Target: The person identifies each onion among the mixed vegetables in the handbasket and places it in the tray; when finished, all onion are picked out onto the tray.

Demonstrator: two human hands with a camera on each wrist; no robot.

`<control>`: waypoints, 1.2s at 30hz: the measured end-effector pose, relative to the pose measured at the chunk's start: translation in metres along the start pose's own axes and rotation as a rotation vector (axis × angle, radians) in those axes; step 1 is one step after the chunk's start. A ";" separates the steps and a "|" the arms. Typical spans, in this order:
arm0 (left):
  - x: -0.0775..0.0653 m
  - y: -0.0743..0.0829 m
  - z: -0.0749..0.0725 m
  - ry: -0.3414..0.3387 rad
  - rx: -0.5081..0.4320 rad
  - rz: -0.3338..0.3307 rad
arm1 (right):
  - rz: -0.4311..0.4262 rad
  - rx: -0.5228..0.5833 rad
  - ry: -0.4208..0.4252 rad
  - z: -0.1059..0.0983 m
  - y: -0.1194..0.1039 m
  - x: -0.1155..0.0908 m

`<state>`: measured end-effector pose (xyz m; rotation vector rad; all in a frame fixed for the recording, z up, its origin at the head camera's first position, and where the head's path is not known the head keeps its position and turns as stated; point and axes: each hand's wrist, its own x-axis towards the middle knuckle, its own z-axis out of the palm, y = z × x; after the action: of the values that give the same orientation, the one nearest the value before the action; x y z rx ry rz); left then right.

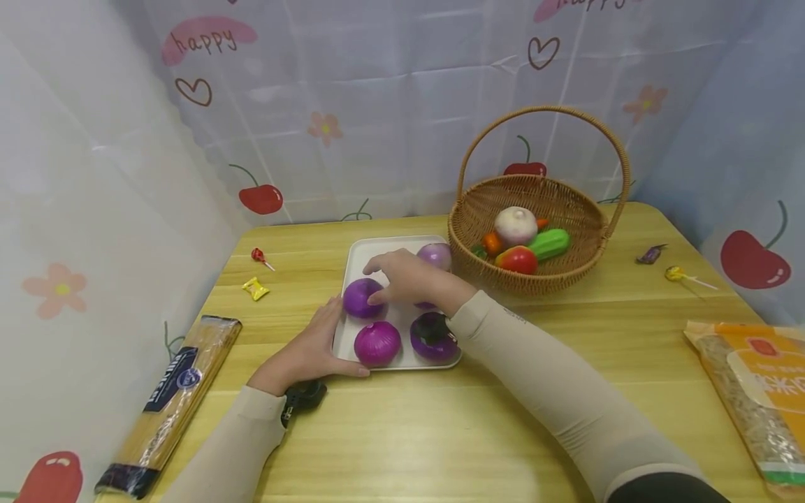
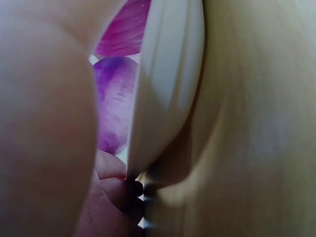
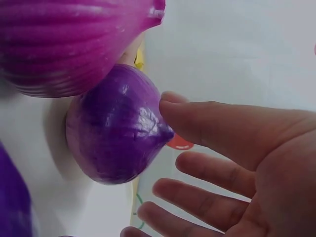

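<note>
A white tray [image 1: 402, 362] holds several purple onions. My left hand [image 1: 309, 349] spans the tray's front left corner, fingers straight along the left side and thumb at the front edge. Over the tray, my right hand [image 1: 405, 276] hovers with spread fingers beside a dark purple onion [image 1: 363, 298]. In the right wrist view the thumb is close to the tip of that onion [image 3: 116, 126]; the hand does not grip it. A magenta onion [image 1: 377, 343] sits in front, a dark one [image 1: 434, 349] at front right, a paler one [image 1: 435, 256] at back right. My right wrist partly hides another.
A wicker basket [image 1: 534, 283] with several vegetables stands at the back right of the table. Noodles in a long pack [image 1: 172, 398] lie at left, near a red lollipop [image 1: 258, 256] and yellow candy [image 1: 255, 288]. At right are a yellow lollipop [image 1: 675, 274] and a food bag [image 1: 755, 391].
</note>
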<state>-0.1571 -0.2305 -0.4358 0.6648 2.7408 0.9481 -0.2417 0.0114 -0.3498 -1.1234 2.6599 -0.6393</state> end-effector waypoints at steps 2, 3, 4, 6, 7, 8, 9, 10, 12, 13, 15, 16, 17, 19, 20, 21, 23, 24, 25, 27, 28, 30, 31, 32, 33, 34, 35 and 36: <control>0.000 -0.001 0.000 0.000 -0.004 0.001 | -0.003 -0.002 0.002 0.000 0.000 -0.001; 0.000 -0.001 0.000 -0.001 -0.004 0.000 | -0.004 0.000 0.003 0.000 0.000 -0.001; 0.000 -0.002 0.000 -0.002 -0.002 -0.003 | -0.002 0.003 0.004 -0.001 0.001 -0.002; 0.000 -0.002 0.000 0.000 0.000 -0.001 | -0.001 0.011 0.011 -0.001 0.002 -0.003; 0.000 -0.003 0.000 0.002 0.000 0.003 | -0.002 0.016 0.016 -0.002 0.002 -0.004; 0.000 -0.003 0.000 0.005 -0.001 0.011 | -0.002 0.021 0.022 -0.002 0.003 -0.004; 0.001 -0.003 0.000 0.008 -0.001 0.016 | -0.003 0.029 0.029 -0.003 0.003 -0.005; 0.001 -0.003 0.000 0.010 -0.002 0.019 | -0.006 0.038 0.039 -0.004 0.004 -0.006; 0.001 -0.003 0.000 0.013 -0.004 0.027 | -0.013 0.048 0.059 -0.006 0.005 -0.009; 0.001 -0.003 0.000 0.014 -0.005 0.028 | -0.015 0.054 0.069 -0.007 0.005 -0.010; 0.001 -0.003 0.000 0.013 -0.007 0.027 | -0.021 0.065 0.092 -0.010 0.005 -0.013; 0.001 -0.003 0.000 0.013 -0.007 0.028 | -0.021 0.069 0.104 -0.012 0.006 -0.015; 0.001 -0.002 0.000 0.012 -0.006 0.026 | -0.020 0.071 0.112 -0.013 0.006 -0.016; 0.001 -0.002 0.000 0.012 -0.008 0.018 | -0.014 0.074 0.127 -0.016 0.005 -0.018; 0.001 -0.002 0.000 0.011 -0.009 0.015 | -0.013 0.076 0.133 -0.018 0.005 -0.019; 0.001 -0.002 0.000 0.011 -0.010 0.013 | -0.012 0.077 0.139 -0.019 0.005 -0.020; 0.001 -0.001 0.000 0.013 -0.012 0.011 | -0.009 0.079 0.146 -0.023 0.005 -0.022; 0.000 -0.001 0.000 0.015 -0.015 0.017 | -0.008 0.077 0.149 -0.025 0.004 -0.023; 0.000 -0.001 0.000 0.017 -0.017 0.022 | -0.010 0.079 0.155 -0.027 0.004 -0.023; 0.000 0.000 0.000 0.021 -0.020 0.029 | -0.006 0.084 0.159 -0.031 0.003 -0.025; 0.000 0.000 0.000 0.022 -0.022 0.033 | -0.004 0.088 0.162 -0.034 0.003 -0.026; 0.000 0.001 -0.001 0.023 -0.027 0.034 | 0.004 0.092 0.174 -0.040 0.002 -0.027; 0.000 0.001 -0.001 0.023 -0.027 0.032 | 0.010 0.097 0.181 -0.042 0.002 -0.028; 0.000 0.001 -0.001 0.022 -0.027 0.033 | 0.014 0.106 0.188 -0.045 0.002 -0.028; 0.000 0.001 -0.001 0.022 -0.028 0.035 | 0.016 0.111 0.199 -0.047 0.002 -0.029; 0.000 0.001 0.000 0.021 -0.030 0.036 | 0.017 0.117 0.209 -0.050 0.002 -0.029; 0.000 0.001 0.000 0.020 -0.030 0.035 | 0.020 0.120 0.219 -0.052 0.002 -0.030; 0.001 0.001 0.000 0.020 -0.030 0.034 | 0.020 0.122 0.228 -0.054 0.003 -0.030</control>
<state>-0.1576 -0.2299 -0.4353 0.7026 2.7349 1.0062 -0.2402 0.0518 -0.3034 -1.0465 2.7679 -0.9656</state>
